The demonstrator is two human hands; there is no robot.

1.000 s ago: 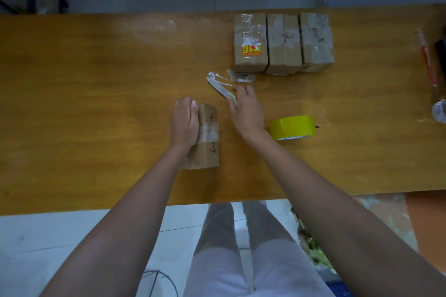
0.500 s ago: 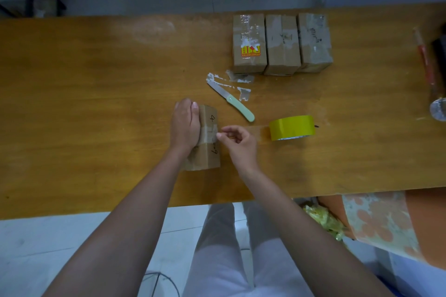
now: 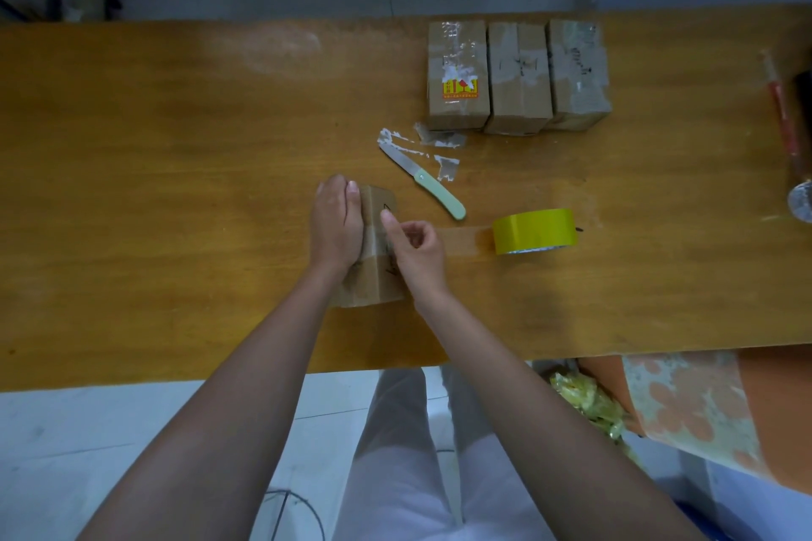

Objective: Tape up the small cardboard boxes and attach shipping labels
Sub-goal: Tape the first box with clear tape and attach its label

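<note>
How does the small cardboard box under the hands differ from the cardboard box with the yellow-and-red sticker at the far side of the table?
The small cardboard box under the hands is held down by the left hand, with the right hand on it; the cardboard box with the yellow-and-red sticker lies untouched. The held box shows black handwriting and no sticker; the far one stands in a row beside two others. Both are brown, similar in size and carry clear tape.
</note>
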